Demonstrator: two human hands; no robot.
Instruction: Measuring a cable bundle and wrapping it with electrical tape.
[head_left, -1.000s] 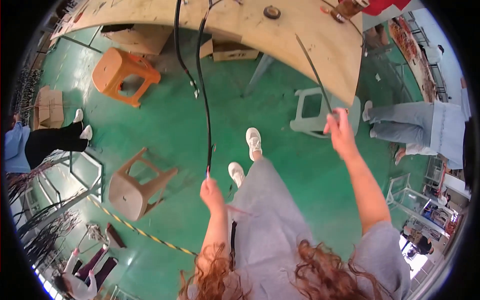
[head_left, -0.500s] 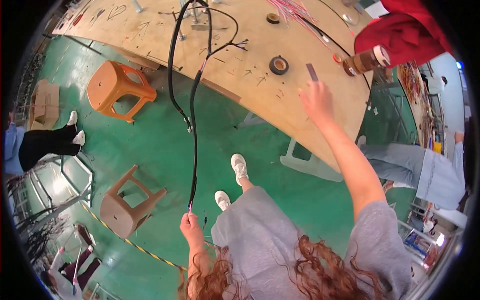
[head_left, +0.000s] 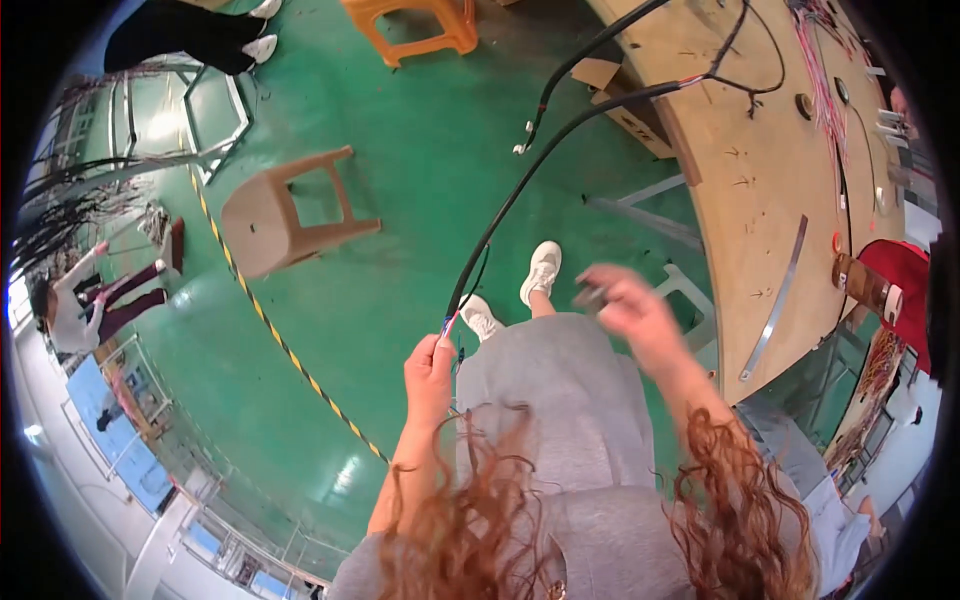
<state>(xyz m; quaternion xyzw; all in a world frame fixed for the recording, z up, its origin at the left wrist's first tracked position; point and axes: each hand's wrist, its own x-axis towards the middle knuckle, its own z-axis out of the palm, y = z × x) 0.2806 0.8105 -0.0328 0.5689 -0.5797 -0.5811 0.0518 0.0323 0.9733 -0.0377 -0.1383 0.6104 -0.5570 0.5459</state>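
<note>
The metal strip [head_left: 785, 290], held by the right hand [head_left: 630, 305] a second ago, now lies on the counter [head_left: 740, 240], apparently leaving the black cable [head_left: 503, 207] as the work. Left of the counter, the left hand [head_left: 430, 372] has fingers closed round the cable's wire end; its length reaches the counter. Blur hides the right fingers' grip.

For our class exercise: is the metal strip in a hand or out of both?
Out: the metal strip lies on the wooden table, apart from the right hand; the left hand grips the black cable.
</note>
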